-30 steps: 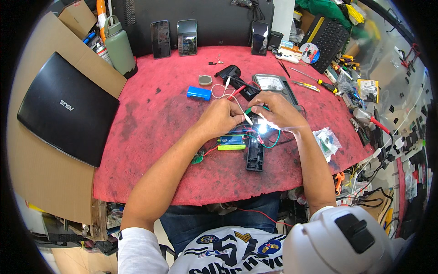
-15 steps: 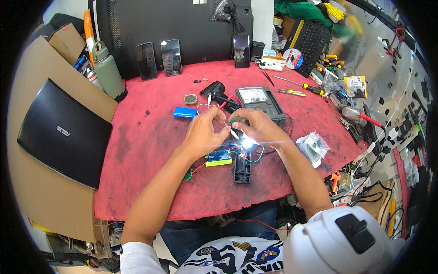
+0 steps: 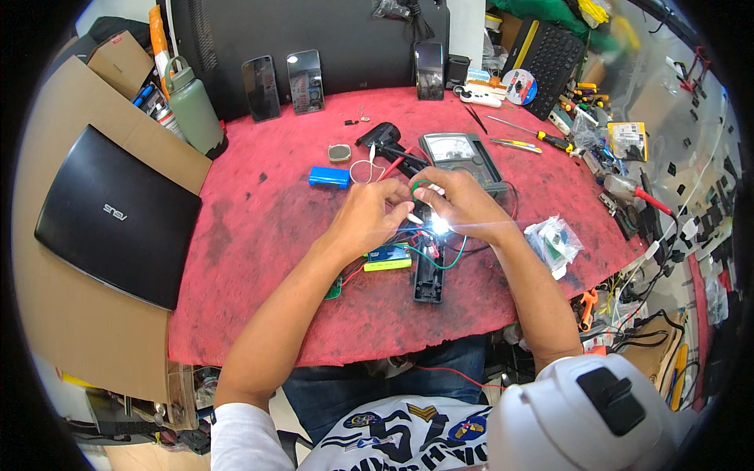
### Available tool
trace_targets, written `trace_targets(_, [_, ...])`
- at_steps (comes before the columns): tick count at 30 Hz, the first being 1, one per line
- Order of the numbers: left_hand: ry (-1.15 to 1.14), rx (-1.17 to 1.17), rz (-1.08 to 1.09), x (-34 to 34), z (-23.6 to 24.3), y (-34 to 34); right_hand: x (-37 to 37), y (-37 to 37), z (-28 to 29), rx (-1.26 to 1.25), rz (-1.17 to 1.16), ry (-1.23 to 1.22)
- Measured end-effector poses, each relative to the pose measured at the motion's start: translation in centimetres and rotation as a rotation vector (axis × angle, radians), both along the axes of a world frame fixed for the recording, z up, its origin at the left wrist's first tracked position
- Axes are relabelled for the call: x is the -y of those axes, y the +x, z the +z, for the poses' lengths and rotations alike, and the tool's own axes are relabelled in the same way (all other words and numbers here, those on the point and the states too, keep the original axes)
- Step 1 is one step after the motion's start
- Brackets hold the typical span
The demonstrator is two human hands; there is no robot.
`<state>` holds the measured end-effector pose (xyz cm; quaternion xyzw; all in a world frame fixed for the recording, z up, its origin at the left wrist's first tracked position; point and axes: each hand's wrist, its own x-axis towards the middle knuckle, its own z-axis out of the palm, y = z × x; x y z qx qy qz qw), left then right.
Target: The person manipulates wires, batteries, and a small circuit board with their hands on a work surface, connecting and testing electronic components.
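Note:
My left hand is closed in a pinch, with a small white clip-like tip at its thumb. Opposite it, my right hand pinches a green wire. Right beneath the fingers a bright light glares and washes out detail. An opened black housing lies below, with thin red and green wires around its upper part. A blue and yellow-green battery pack sits to its left. Part of a green circuit board shows beside my left forearm.
Beyond my hands lie an analog multimeter, a blue battery pack and a black handle-like part. A bagged part rests right of my right forearm. Far left are a closed laptop and a green bottle; several phones lean at the back.
The whole view has shifted, so the table appears farther right and slightly higher. Both hands keep their pinches close together above the black housing, and the light still shines.

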<state>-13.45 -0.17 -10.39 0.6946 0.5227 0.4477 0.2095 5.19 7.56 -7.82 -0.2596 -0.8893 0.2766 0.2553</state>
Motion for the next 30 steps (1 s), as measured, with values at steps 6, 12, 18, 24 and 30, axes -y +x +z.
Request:
trace_targets(6, [-0.034, 0.078, 0.013, -0.2, -0.2, 0.3, 0.5, -0.5, 0.6, -0.098, -0.064, 0.035])
trace_targets(12, [-0.082, 0.075, 0.047, -0.6, 0.2, 0.5, -0.3, 0.1, 0.1, -0.142, -0.013, -0.05])
trace_targets(18, [-0.208, 0.262, 0.048, -0.8, -0.6, 0.2, -0.2, 3.0, 2.7, 0.065, 0.067, 0.007])
trace_targets(24, [-0.233, 0.253, -0.009, -0.8, -0.6, 0.5, -1.7, 4.1, 1.2, 0.187, 0.065, 0.155])
trace_targets(30, [-0.129, 0.241, 0.008, -1.1, -1.7, 0.5, -1.2, 3.8, 1.8, 0.237, 0.026, 0.115])
